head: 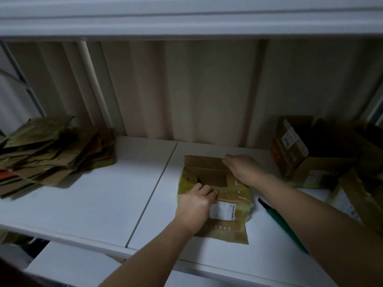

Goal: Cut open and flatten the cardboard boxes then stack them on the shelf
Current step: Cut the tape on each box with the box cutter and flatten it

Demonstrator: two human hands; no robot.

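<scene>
Cardboard box (217,177) lay nearly flat on the white shelf (103,204) under my hands: my left hand (195,200) gripped its near taped edge, my right hand (241,167) pressed flat-fingered on the far flap. Farther left sat the flattened stack (51,154).

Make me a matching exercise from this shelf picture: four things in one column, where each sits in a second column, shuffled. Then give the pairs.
Things:
1. pile of flattened cardboard
2. green utility knife
3. open cardboard box
4. cardboard box being flattened

Places:
A. standing at the right end of the white shelf
B. under the left hand and right hand
C. at the left end of the shelf
D. lying beside the right forearm, untouched

Pairs: 1-C, 2-D, 3-A, 4-B
</scene>
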